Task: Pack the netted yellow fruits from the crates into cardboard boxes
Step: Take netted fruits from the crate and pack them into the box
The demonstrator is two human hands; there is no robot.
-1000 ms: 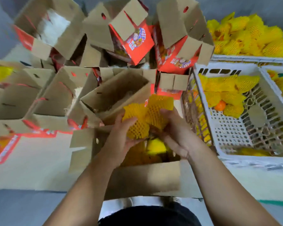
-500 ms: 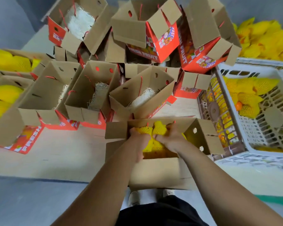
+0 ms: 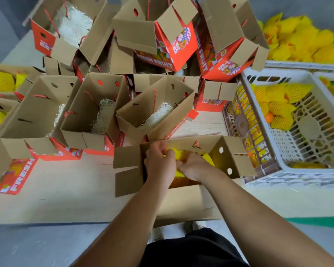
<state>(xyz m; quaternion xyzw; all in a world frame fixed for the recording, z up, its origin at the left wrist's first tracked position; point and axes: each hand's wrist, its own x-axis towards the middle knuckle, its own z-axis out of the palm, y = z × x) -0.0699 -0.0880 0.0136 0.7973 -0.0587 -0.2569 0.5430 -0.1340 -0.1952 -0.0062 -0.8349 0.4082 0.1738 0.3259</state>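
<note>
Packing — entry for the box at lower centre of the frame.

Item: netted fruit [image 3: 207,158], yellow, lying inside the open cardboard box [image 3: 183,201] directly beneath both hands; only slivers of yellow show between and beside the fingers, so its long axis cannot be told.

Left hand [image 3: 159,162]: knuckles up, reaching down into the box from the near edge, fingers curled onto the yellow netting at the far inner wall. Whether it pinches the net or merely presses on it cannot be told for certain; it reads as a curled hold.

Right hand [image 3: 193,165]: touching the left, wrist angled in from the lower right, fingers tucked down on the same fruit.

Governing relation: the fruit sits under and between the two hands — neither is clearly nearer.

Supply: white crate [image 3: 276,170] at right of the frame, just beside the box, with more netted fruit in its upper part. The right hand lies closer to it, so the next reach likely falls to that side.

Spare boxes [image 3: 93,110]: upper and left of frame, open, pale padding inside.
</note>
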